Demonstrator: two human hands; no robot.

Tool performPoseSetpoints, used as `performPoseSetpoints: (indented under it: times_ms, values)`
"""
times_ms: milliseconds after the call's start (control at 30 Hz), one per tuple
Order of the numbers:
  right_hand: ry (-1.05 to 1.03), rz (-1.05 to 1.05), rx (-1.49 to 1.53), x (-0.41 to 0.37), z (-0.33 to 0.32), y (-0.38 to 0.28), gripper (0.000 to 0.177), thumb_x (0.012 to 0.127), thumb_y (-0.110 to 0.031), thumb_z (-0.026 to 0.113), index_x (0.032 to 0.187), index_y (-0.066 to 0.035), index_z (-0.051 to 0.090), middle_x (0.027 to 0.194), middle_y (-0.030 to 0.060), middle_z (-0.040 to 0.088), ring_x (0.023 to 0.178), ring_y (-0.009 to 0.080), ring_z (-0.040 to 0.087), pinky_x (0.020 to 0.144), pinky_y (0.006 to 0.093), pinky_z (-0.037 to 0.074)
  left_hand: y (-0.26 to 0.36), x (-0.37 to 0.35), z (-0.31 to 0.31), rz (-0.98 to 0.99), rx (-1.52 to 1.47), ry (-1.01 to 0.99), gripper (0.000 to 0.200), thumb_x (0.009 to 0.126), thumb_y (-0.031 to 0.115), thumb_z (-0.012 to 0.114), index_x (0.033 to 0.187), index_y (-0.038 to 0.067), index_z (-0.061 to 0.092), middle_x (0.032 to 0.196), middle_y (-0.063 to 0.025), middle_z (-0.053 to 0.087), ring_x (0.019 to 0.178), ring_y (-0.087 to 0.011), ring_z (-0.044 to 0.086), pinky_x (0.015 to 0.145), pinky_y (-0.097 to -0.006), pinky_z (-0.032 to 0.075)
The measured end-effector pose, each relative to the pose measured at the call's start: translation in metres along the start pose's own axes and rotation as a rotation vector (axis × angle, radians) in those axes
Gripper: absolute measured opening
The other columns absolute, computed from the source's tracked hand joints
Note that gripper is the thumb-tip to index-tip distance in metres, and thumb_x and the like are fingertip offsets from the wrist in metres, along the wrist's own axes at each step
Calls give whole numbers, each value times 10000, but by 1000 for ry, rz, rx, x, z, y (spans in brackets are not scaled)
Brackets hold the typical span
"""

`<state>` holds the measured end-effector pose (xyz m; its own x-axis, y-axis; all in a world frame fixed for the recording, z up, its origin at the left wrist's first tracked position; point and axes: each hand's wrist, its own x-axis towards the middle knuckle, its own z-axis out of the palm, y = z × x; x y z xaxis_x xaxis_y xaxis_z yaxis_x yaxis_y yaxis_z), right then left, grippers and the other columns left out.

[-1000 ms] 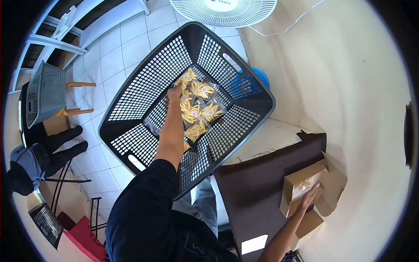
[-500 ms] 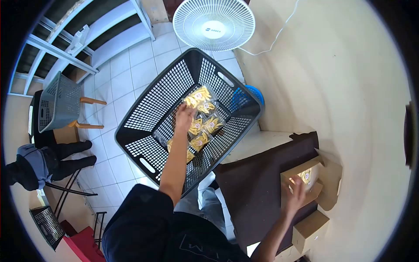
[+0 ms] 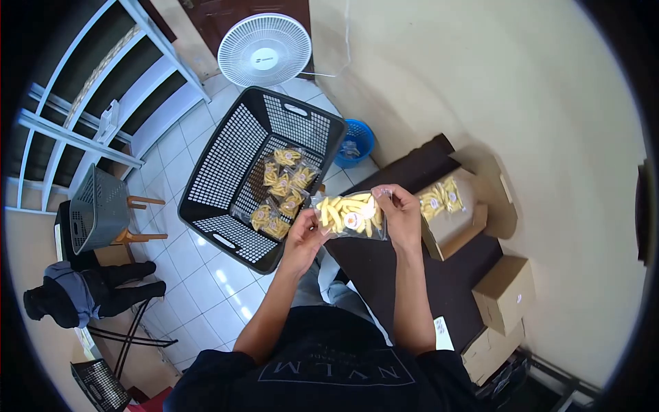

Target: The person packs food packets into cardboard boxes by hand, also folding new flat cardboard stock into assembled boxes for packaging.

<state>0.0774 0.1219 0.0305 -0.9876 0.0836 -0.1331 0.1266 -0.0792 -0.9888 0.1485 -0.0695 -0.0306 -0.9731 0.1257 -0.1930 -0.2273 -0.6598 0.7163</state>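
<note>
A clear plastic bag of yellow stick-shaped snacks (image 3: 349, 214) with a round label is stretched between both hands in front of my body. My left hand (image 3: 305, 240) pinches its left edge, and my right hand (image 3: 401, 213) grips its right edge. Beyond my left hand stands a large black perforated basket (image 3: 223, 161) with several similar snack bags (image 3: 281, 182) lying on its bottom. To the right of my right hand, an open cardboard box (image 3: 456, 242) holds more of these bags (image 3: 441, 198); how many lie there is partly hidden.
The box rests on a dark brown covered table (image 3: 374, 271), with a closed carton (image 3: 504, 292) nearby. A white fan (image 3: 264, 58) and a blue bin (image 3: 355, 144) stand beyond. At far left are a grey basket (image 3: 99, 209) and another person (image 3: 89, 295).
My left hand has come out of the black basket and my right hand has moved away from the box. Both now hold one snack bag together. The view has shifted to the right.
</note>
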Motion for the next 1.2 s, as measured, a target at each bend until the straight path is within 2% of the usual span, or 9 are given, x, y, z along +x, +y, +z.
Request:
performPoseSetpoints:
  times_ms: [133, 333, 400, 467, 533, 567, 800, 1033, 1200]
  values:
    - [90, -94, -107, -35, -33, -4, 155, 913, -98, 656, 805, 13, 663, 656, -28, 588, 588, 22, 469, 520, 219, 357, 7, -23, 27, -30, 390, -30, 441, 885, 24, 645, 1278, 23, 446, 1210, -88, 531, 1170, -199, 528, 1002, -365, 454]
    - [87, -188, -173, -71, -69, -20, 168, 889, -102, 674, 776, 16, 636, 583, 0, 548, 557, 36, 458, 507, 247, 362, 39, -13, 84, 348, 793, -146, 430, 821, 95, 729, 1208, 23, 556, 1234, -104, 553, 1185, -209, 532, 1014, -364, 426]
    - [28, -223, -210, -82, -77, -32, 179, 883, -106, 683, 766, 20, 634, 564, 1, 535, 547, 38, 450, 496, 255, 359, 44, -12, 117, 249, 1125, -473, 444, 801, 94, 753, 1194, 3, 570, 1279, -127, 549, 1197, -207, 538, 1041, -355, 420]
    - [37, -273, -238, -88, -89, -31, 186, 881, -107, 687, 758, 21, 632, 555, 2, 528, 540, 37, 442, 489, 259, 356, 38, -7, 134, 176, 1063, -521, 460, 762, 182, 811, 1129, 0, 600, 1124, -127, 644, 1037, -178, 619, 929, -316, 480]
    - [53, -323, -267, -92, -97, -35, 193, 878, -107, 692, 750, 23, 631, 545, 2, 522, 534, 37, 434, 482, 262, 352, 39, -5, 150, -70, 1374, -653, 449, 753, 236, 824, 1076, 0, 619, 933, -104, 690, 856, -156, 649, 785, -298, 504]
    - [54, -313, -270, -96, -101, -39, 202, 875, -111, 698, 742, 26, 630, 540, 0, 517, 531, 37, 427, 478, 262, 348, 38, -9, 157, -21, 1321, -657, 419, 747, 259, 829, 1003, -10, 635, 815, -87, 686, 753, -137, 635, 700, -302, 491]
    - [48, -276, -249, -115, -126, -42, 224, 871, -125, 709, 724, 29, 639, 533, -6, 519, 529, 33, 412, 468, 261, 331, -4, -29, 171, -46, 1135, -697, 376, 774, 215, 810, 1007, -22, 633, 820, -102, 678, 765, -113, 617, 701, -306, 498]
    - [7, -214, -254, -126, -136, -34, 262, 878, -170, 710, 721, 29, 642, 540, -6, 524, 543, 34, 418, 477, 262, 330, -38, -49, 145, -262, 784, -730, 349, 943, 146, 643, 1232, -27, 552, 1039, -36, 639, 912, -59, 566, 778, -242, 482]
    - [-82, -164, -190, -128, -131, -23, 265, 877, -186, 714, 716, 17, 660, 565, 4, 573, 561, 39, 466, 507, 250, 370, -42, -58, 132, -381, 586, -702, 366, 961, 135, 609, 1276, -28, 520, 1090, -46, 624, 988, -73, 564, 857, -254, 473]
